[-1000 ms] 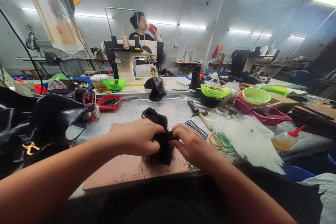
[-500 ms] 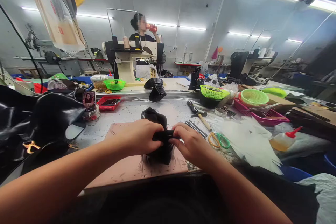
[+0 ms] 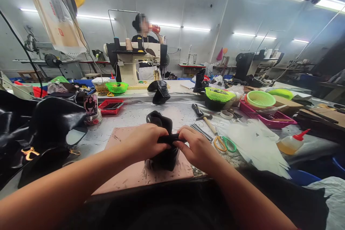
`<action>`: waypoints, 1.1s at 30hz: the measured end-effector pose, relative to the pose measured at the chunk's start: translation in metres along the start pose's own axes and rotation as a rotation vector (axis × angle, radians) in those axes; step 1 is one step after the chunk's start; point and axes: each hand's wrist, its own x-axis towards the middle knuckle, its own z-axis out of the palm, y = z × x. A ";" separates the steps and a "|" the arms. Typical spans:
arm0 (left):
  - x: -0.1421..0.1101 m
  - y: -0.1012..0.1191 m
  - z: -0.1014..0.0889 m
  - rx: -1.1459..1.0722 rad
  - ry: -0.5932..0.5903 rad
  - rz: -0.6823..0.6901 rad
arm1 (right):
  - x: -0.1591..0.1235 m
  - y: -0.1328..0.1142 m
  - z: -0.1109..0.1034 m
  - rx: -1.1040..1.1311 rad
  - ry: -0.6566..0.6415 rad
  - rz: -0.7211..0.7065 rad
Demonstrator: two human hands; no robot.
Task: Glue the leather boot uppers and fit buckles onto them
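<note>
A black leather boot upper (image 3: 164, 160) stands on a pink board (image 3: 121, 174) in front of me. My left hand (image 3: 151, 138) pinches its upper edge from the left, thumb below and fingers above. From the right, my right hand (image 3: 192, 143) pinches the same black edge, a short way from the left. A narrow dark fold stretches between the two sets of fingertips. The far part of the piece rises behind my hands, and its near lower part hangs down to the board. What lies under my fingers is hidden.
Right of my hands lie a hammer (image 3: 210, 124), scissors (image 3: 225, 143), white sheets (image 3: 253, 143) and a glue bottle (image 3: 292, 143). Black leather pieces (image 3: 54, 122) and a propped phone (image 3: 91, 105) are at left. Behind a sewing machine (image 3: 134, 55), another person (image 3: 144, 30) drinks from a bottle.
Both hands keep their pinch on the boot upper, almost in place. Its far part has shifted slightly right. The whole view has moved a little.
</note>
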 end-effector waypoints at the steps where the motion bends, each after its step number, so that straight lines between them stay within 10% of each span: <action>1: 0.000 0.000 0.001 -0.022 0.012 0.005 | 0.000 0.000 0.001 -0.005 0.016 0.005; 6: -0.002 -0.002 0.004 -0.181 0.087 0.056 | 0.002 0.009 0.003 0.176 0.129 0.008; 17: -0.014 -0.023 0.002 -0.695 0.140 0.184 | 0.014 0.038 0.018 1.144 -0.333 0.050; 33: 0.000 -0.004 0.006 -0.639 0.254 -0.008 | 0.015 0.032 -0.006 0.531 0.016 0.133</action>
